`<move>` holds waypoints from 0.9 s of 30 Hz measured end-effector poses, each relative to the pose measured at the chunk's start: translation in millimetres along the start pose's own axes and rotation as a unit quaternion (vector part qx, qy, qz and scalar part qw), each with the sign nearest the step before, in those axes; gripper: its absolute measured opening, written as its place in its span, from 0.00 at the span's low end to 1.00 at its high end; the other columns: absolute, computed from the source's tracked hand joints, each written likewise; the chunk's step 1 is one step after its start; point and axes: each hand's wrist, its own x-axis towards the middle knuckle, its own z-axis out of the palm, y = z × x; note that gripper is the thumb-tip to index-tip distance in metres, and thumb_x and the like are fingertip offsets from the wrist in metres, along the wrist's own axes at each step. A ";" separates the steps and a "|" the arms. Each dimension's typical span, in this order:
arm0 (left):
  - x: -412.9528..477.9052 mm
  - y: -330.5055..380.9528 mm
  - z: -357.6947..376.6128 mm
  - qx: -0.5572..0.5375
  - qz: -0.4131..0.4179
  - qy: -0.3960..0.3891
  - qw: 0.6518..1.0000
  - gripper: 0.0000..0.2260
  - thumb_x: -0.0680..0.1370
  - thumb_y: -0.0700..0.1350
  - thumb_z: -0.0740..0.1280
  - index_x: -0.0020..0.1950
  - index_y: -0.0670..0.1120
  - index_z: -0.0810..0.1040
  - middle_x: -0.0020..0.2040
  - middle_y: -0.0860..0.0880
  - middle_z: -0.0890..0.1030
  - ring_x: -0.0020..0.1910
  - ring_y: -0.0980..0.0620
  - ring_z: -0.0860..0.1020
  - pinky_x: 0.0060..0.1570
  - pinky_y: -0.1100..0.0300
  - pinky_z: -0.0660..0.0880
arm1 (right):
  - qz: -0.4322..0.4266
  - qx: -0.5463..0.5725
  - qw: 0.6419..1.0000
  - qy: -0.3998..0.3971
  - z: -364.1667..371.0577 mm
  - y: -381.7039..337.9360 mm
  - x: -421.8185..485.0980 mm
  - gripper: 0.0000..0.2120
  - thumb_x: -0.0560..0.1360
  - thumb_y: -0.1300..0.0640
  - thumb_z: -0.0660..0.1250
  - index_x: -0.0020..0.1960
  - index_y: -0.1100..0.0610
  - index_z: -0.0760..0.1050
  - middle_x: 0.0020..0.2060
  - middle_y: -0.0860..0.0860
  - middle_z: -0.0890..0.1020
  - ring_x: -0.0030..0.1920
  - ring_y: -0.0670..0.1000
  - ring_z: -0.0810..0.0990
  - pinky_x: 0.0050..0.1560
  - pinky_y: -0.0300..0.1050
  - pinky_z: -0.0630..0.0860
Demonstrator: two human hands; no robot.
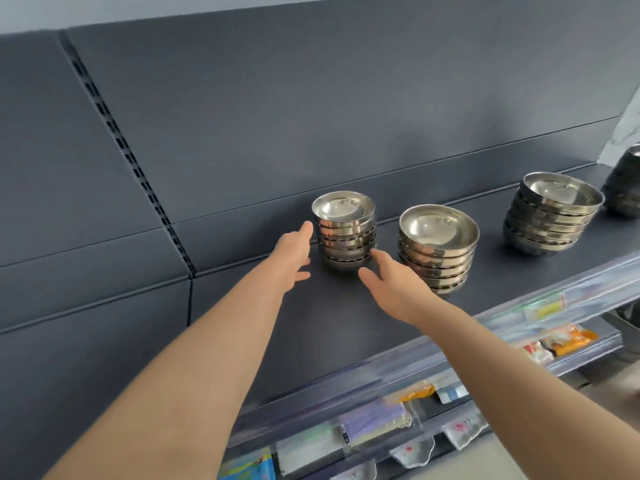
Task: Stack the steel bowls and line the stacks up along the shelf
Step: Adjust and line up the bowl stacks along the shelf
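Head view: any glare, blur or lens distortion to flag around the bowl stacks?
Head view: bright glare inside the top bowls of the left stack and middle stack; wide-angle bowing tilts the shelf and back panel; the price strip along the shelf edge is smeared; the dark stack at the right edge is cropped.

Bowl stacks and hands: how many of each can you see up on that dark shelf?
Stacks of steel bowls in full view: 3, the leftmost stack, the middle stack, the right stack
Stacks cut off at the right edge: 1
Hands: 2, left hand, right hand
Total: 6
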 end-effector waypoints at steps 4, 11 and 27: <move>21.2 3.7 -7.5 0.005 0.009 -0.063 0.998 0.27 0.82 0.60 0.55 0.78 0.50 0.59 0.75 0.46 0.66 0.68 0.43 0.71 0.65 0.42 0.72 | 0.051 0.093 0.993 0.052 11.4 -15.0 24.4 0.28 0.82 0.49 0.55 0.77 0.59 0.51 0.74 0.58 0.65 0.72 0.57 0.65 0.68 0.49 0.63; 58.3 8.0 -5.1 -0.064 0.001 -0.129 0.989 0.29 0.79 0.67 0.54 0.76 0.55 0.62 0.72 0.48 0.70 0.69 0.43 0.69 0.66 0.37 0.68 | 0.118 0.221 0.963 0.102 21.5 -19.9 48.8 0.32 0.82 0.47 0.54 0.79 0.52 0.42 0.77 0.54 0.58 0.76 0.55 0.58 0.73 0.48 0.56; 57.2 0.6 -15.1 -0.096 -0.003 -0.133 0.986 0.23 0.81 0.64 0.53 0.70 0.54 0.69 0.67 0.47 0.74 0.61 0.44 0.74 0.56 0.40 0.74 | 0.114 0.320 0.935 0.106 33.5 -35.5 67.4 0.27 0.80 0.40 0.52 0.75 0.52 0.56 0.61 0.49 0.73 0.60 0.51 0.71 0.56 0.45 0.65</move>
